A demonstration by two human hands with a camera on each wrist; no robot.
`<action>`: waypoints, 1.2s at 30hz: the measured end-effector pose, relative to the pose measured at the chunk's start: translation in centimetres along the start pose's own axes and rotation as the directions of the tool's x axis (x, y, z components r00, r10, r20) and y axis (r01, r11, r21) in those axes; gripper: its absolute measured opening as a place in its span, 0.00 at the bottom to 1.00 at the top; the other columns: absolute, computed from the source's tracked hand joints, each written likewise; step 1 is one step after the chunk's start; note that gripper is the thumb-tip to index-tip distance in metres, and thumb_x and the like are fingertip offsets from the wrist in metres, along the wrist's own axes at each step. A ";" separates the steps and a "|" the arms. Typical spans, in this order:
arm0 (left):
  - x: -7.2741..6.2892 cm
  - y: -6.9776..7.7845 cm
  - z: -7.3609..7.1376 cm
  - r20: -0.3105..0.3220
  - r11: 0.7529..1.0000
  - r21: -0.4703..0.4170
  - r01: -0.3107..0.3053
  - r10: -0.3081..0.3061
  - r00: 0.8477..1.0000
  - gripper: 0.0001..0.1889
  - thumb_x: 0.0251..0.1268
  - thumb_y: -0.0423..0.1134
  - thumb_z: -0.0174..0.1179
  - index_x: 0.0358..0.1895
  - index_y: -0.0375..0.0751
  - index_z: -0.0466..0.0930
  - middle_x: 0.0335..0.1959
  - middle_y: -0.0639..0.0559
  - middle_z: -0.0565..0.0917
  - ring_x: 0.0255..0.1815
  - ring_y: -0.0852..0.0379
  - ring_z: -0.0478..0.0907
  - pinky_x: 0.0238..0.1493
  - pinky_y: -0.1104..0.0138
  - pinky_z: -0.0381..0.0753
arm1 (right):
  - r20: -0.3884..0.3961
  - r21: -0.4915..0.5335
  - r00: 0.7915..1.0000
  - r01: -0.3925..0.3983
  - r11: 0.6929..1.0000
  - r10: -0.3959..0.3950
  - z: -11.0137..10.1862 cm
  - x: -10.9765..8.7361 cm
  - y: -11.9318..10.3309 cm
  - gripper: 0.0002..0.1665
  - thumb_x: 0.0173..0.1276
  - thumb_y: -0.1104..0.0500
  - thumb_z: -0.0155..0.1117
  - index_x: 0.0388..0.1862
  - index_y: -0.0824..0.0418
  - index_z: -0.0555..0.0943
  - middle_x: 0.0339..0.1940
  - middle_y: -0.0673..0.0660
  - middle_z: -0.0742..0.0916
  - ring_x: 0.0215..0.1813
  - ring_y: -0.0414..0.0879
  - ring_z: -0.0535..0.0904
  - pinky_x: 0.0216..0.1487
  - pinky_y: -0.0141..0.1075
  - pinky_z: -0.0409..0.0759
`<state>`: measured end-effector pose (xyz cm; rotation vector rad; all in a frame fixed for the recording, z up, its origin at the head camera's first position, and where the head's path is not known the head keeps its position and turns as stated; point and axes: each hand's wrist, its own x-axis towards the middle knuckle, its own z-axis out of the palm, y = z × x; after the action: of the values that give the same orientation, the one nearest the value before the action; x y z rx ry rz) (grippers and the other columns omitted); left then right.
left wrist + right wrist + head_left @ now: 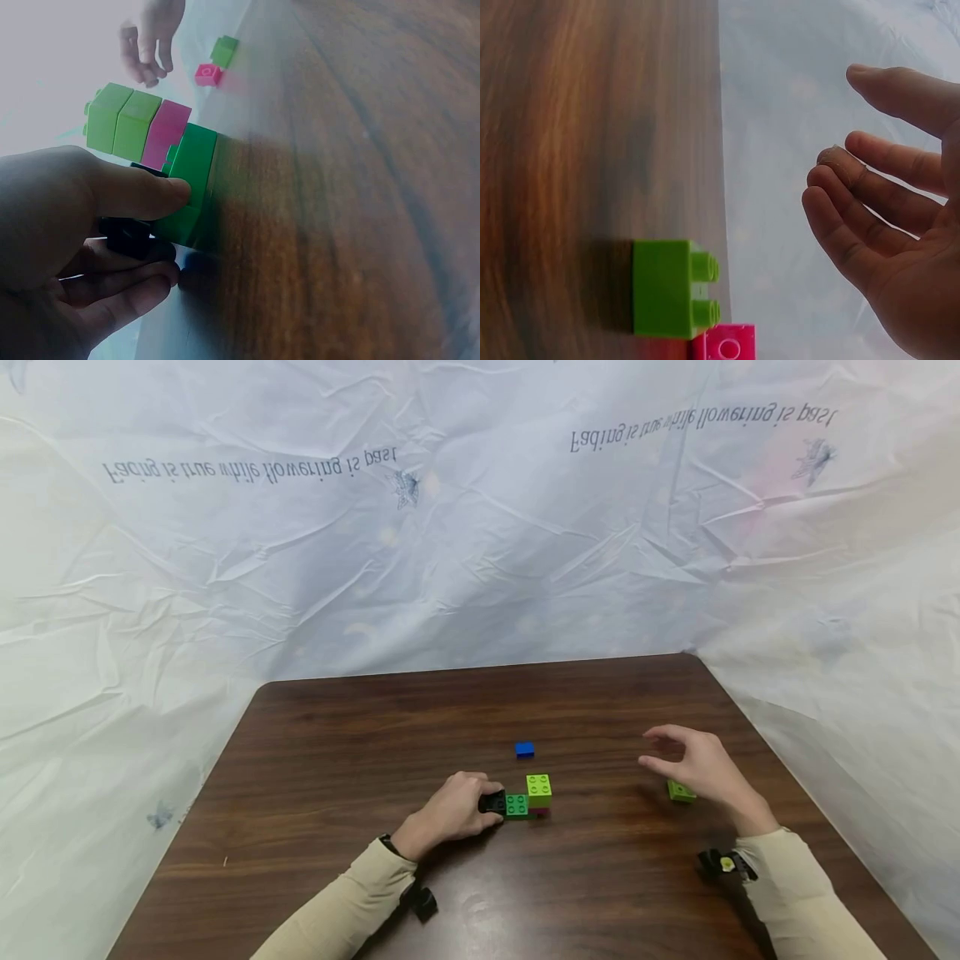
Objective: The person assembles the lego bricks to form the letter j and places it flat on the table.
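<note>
My left hand (453, 806) grips the left end of a brick build, thumb and fingers round a black brick (492, 802). Low in this build is a green brick (517, 806), which the thumb also touches in the left wrist view. At the other end, a pink brick (166, 135) rises from the green, topped by two lime green bricks (538, 787). Off to the right, my right hand (701, 764) hovers over the table with parted, loosely bent fingers and nothing in them. Near it lies a loose lime brick (662, 289), with a pink brick (731, 343) beside it.
A small blue brick (524, 749) lies on the brown wooden table (360, 735), beyond the build. Pale printed sheeting (480, 527) hangs behind the table and along both sides. A dark wrist strap with a camera (423, 903) sits at the left cuff.
</note>
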<state>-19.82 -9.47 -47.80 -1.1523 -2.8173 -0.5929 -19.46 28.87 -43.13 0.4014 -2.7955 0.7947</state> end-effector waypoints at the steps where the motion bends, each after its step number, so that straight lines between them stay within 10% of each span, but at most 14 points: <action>1: 0.0 0.0 0.0 0.000 1.000 0.000 0.000 0.000 1.000 0.24 0.49 0.50 0.63 0.51 0.45 0.77 0.37 0.55 0.80 0.32 0.64 0.76 0.32 0.74 0.75 | 0.001 -0.006 1.000 -0.002 1.000 0.002 0.0 -0.1 0.1 0.24 0.51 0.41 0.64 0.45 0.49 0.77 0.40 0.51 0.83 0.40 0.46 0.79 0.37 0.44 0.75; 23: 0.0 0.3 0.3 0.005 1.000 0.002 0.020 -0.020 1.000 0.24 0.49 0.50 0.63 0.51 0.45 0.77 0.36 0.56 0.79 0.32 0.64 0.76 0.32 0.74 0.74 | 0.032 -0.066 0.998 -0.051 0.996 0.053 -0.1 -1.4 2.6 0.29 0.50 0.38 0.63 0.47 0.53 0.77 0.38 0.54 0.84 0.38 0.47 0.79 0.33 0.38 0.73; 36: 0.1 0.4 0.3 0.013 0.999 0.004 0.033 -0.033 0.999 0.24 0.50 0.50 0.63 0.52 0.46 0.77 0.36 0.55 0.79 0.32 0.64 0.76 0.32 0.75 0.75 | 0.035 -0.074 0.998 -0.051 0.996 0.054 -0.1 -2.2 4.2 0.29 0.48 0.41 0.67 0.43 0.59 0.79 0.47 0.66 0.80 0.52 0.62 0.73 0.46 0.54 0.69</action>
<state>-19.54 -9.02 -47.92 -1.1155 -2.8520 -0.5837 -18.67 32.79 -45.67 0.3354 -2.8706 0.7001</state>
